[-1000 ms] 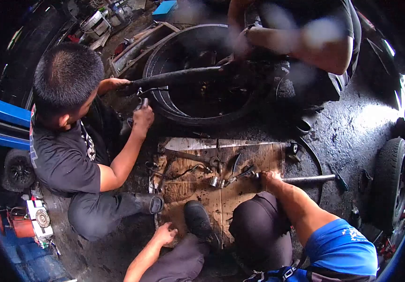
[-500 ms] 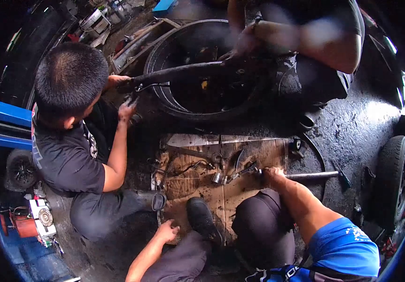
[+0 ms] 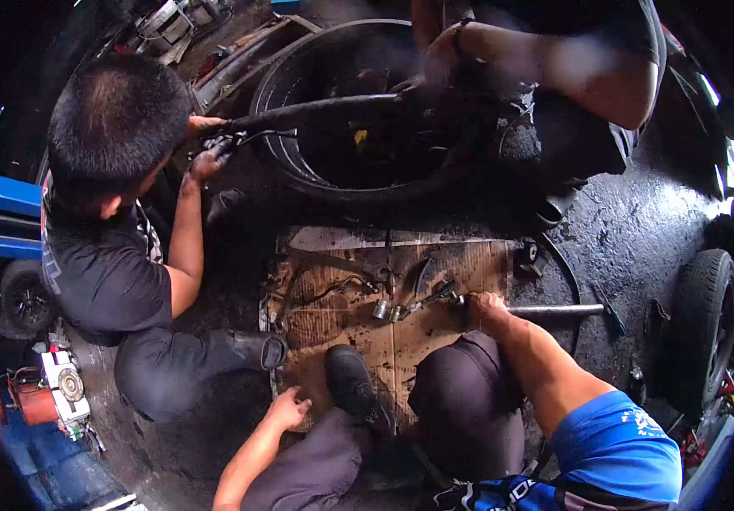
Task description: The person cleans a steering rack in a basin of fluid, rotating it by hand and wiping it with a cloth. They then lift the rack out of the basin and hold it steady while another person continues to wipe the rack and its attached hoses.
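Observation:
My right hand (image 3: 488, 308) is wrapped round a long metal bar (image 3: 558, 310), which lies across the right edge of a stained cardboard sheet (image 3: 320, 328). The bar's left end is near small metal parts and tools. My left hand (image 3: 288, 409) rests low by the cardboard's front edge, near my shoe (image 3: 350, 379), fingers loosely bent and apart, holding nothing. Two metal sockets (image 3: 380, 309) lie mid-sheet. Left of them is a thin, dark, bent tool or rod (image 3: 341, 287); a dark curved piece (image 3: 422, 274) lies above.
A co-worker (image 3: 115, 196) crouches left, hands on a long dark bar (image 3: 324, 108). It spans a large round rim (image 3: 286, 166) towards another person (image 3: 546, 68). A tyre (image 3: 708, 315) stands right. A dark hose (image 3: 573, 268) curves over the wet floor.
The view has shifted slightly, so most things appear a little further left and up. The left co-worker's lower hand has moved closer to the long dark bar. My hands keep their poses.

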`<state>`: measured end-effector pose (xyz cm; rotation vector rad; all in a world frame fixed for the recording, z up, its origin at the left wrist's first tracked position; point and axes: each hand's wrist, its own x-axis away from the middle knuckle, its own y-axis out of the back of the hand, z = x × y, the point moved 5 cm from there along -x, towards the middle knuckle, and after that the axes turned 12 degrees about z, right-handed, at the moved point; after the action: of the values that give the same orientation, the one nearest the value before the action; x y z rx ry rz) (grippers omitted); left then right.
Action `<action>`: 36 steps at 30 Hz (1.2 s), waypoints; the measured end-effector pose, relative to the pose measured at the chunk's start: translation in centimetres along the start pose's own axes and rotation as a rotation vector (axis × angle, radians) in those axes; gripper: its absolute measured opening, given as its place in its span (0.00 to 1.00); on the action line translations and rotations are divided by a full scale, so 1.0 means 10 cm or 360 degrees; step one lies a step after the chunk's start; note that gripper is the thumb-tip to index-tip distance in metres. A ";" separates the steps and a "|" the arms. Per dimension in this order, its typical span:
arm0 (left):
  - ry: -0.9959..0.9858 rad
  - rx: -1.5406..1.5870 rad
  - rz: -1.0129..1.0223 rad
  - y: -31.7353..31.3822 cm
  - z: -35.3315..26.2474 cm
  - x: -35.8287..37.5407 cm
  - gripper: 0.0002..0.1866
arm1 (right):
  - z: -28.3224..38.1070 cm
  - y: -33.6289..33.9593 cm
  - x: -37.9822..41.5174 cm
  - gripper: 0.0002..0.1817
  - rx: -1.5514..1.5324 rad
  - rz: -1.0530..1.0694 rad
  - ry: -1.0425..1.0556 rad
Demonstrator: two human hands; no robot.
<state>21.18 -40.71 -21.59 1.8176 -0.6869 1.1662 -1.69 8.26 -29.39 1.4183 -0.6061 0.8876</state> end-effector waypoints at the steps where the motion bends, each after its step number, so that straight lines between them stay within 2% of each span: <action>1: 0.0113 0.0139 0.0023 0.06 -0.08 0.09 0.34 | 0.00 0.00 0.03 0.19 0.0007 0.0011 0.0005; 3: 0.0072 0.0129 -0.0018 0.34 -0.51 0.40 0.34 | 0.04 0.07 0.12 0.17 0.0091 -0.0017 0.0119; 7: 0.0006 0.0369 0.0027 0.94 -1.48 1.40 0.33 | 0.01 -0.01 0.08 0.15 0.0002 -0.0058 0.0070; 10: -0.0224 0.0092 -0.0199 0.68 -1.05 1.06 0.33 | -0.02 -0.04 0.03 0.13 -0.0017 -0.0192 0.0201; 13: -0.0122 -0.0156 -0.0035 0.23 -0.30 0.32 0.33 | 0.09 0.12 0.16 0.12 0.0073 -0.0178 0.0162; 15: -0.0093 -0.0229 0.0030 0.13 -0.20 0.25 0.33 | 0.05 0.04 0.04 0.12 0.0013 -0.0116 0.0179; 17: 0.0082 0.0129 0.0046 0.17 -0.21 0.19 0.33 | -0.06 -0.02 -0.02 0.13 -0.0044 -0.0052 0.0165; 19: 0.0077 0.0177 0.0033 0.15 -0.18 0.20 0.33 | -0.06 -0.07 -0.11 0.13 -0.0093 -0.0072 0.0139; 20: -0.0032 0.0047 -0.0001 0.12 -0.14 0.20 0.33 | -0.03 -0.12 -0.14 0.13 -0.0085 -0.0053 0.0153; 23: -0.0116 -0.0170 -0.0008 0.15 -0.19 0.17 0.32 | -0.07 -0.15 -0.20 0.34 0.0085 -0.0016 0.0111; 24: -0.0027 0.0016 -0.0015 0.21 -0.23 0.22 0.32 | -0.07 -0.14 -0.19 0.36 -0.0012 0.0031 0.0129; 25: 0.0059 0.0200 -0.0016 0.24 -0.30 0.29 0.32 | -0.02 -0.04 -0.05 0.36 0.0000 0.0042 0.0132; 26: -0.0021 0.0132 -0.0018 0.11 -0.09 0.17 0.31 | 0.06 0.12 0.11 0.36 -0.0066 0.0035 0.0152; 28: 0.0054 0.0164 -0.0013 0.20 -0.24 0.27 0.31 | 0.10 0.13 0.12 0.36 -0.0131 0.0038 0.0182; 30: 0.0113 0.0190 -0.0006 0.20 -0.26 0.27 0.31 | -0.01 -0.05 -0.11 0.34 0.0029 0.0028 0.0203; 33: -0.0081 0.0129 -0.0105 0.15 -0.22 0.20 0.31 | 0.03 0.09 0.03 0.33 -0.0222 0.0065 0.0126; 36: 0.0092 0.0224 0.0021 0.24 -0.36 0.31 0.31 | -0.42 -0.61 -0.71 0.30 -0.0192 0.0031 0.0068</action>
<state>19.02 -38.78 -17.20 1.8897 -0.5972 1.2989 -1.26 11.70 -39.05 1.2841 -0.6318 0.8797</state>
